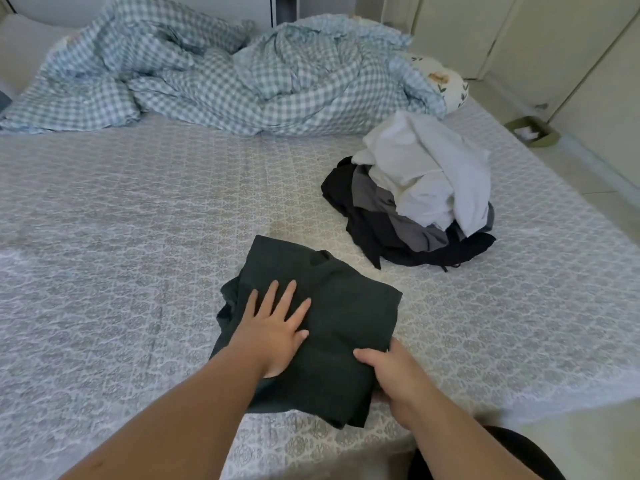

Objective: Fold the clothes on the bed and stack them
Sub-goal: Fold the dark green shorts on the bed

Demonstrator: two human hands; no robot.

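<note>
Clothes for folding sit in two places on the bed (138, 209): a dark green garment (332, 323) lies at the near edge, directly under your hands, and a loose pile of white, grey and black clothes (415, 199) waits further back to the right, well apart from it. Your left hand (273, 327) presses flat on the garment's left half, fingers straight and spread. Your right hand (391, 372) grips its near right edge, thumb on top and fingers tucked beneath. The garment's long axis runs from near to far, so the gripped edge looks set to carry leftward over your flat hand. A checked duvet (207, 74) lies rumpled at the far side. No labels or writing can be read.
</note>
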